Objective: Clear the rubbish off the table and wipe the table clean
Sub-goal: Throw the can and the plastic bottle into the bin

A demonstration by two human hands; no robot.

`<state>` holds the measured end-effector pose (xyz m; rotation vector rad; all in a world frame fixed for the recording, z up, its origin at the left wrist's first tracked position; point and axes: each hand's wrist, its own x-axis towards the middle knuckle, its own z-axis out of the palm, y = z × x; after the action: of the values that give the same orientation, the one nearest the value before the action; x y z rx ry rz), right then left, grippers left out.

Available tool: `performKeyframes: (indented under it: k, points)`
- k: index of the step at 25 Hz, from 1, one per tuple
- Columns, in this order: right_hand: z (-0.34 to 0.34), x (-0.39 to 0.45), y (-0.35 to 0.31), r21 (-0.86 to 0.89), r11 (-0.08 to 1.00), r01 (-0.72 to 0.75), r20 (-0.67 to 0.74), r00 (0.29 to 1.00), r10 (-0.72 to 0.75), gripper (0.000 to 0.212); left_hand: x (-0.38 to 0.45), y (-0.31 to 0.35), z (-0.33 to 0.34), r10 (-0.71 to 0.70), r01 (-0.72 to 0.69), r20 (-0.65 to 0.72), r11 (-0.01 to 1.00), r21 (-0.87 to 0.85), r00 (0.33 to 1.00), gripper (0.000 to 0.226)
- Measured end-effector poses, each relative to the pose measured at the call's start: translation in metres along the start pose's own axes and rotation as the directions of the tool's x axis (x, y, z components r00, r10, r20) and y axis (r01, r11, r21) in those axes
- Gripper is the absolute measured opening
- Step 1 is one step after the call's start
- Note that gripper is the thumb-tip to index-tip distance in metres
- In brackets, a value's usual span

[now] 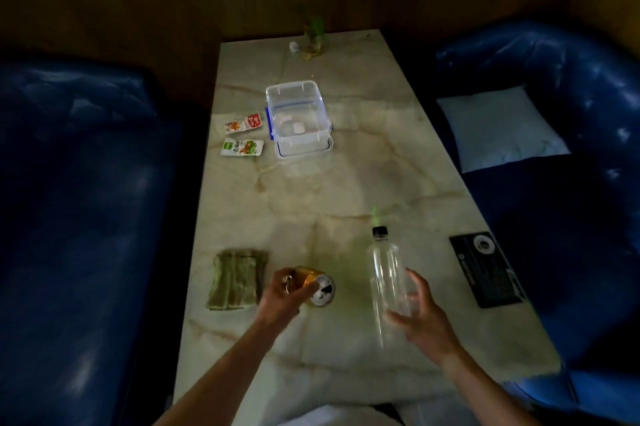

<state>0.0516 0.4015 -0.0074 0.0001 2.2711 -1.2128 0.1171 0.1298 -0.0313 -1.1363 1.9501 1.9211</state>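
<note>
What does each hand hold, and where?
Left hand grips the gold can by its side; right hand curls round the clear bottle at its lower body.

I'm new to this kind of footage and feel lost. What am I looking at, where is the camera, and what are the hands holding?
There is no machine here. A person wears one camera on the head, and it looks down at their own two hands over a pale marble-look table. The left hand grips a gold drink can, which is tilted. The right hand curves round the lower part of a clear plastic bottle with a black cap; I cannot tell whether it has closed on it. Also on the table are a folded green cloth, two printed sauce sachets, a clear plastic box with blue clips and a black card. There are blue sofas on both sides.
</note>
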Motion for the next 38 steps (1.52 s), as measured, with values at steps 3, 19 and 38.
performKeyframes:
  k: [3,19,38]
  points:
    - [0.016,-0.047,0.019,0.076,0.997,-0.02,-0.047,0.999,0.023,0.093,-0.031,-0.031,-0.005,-0.051,0.053,0.034,0.997,-0.058,0.998,0.062]
    - [0.046,-0.192,0.107,0.394,0.917,-0.065,-0.252,0.951,0.176,0.093,-0.112,-0.079,0.036,-0.115,0.106,0.377,0.993,0.045,0.919,0.037]
    - [-0.118,-0.332,0.278,0.636,0.769,-0.064,-0.52,0.701,0.489,0.094,-0.207,-0.095,0.352,-0.191,-0.121,0.632,0.901,0.416,0.751,0.011]
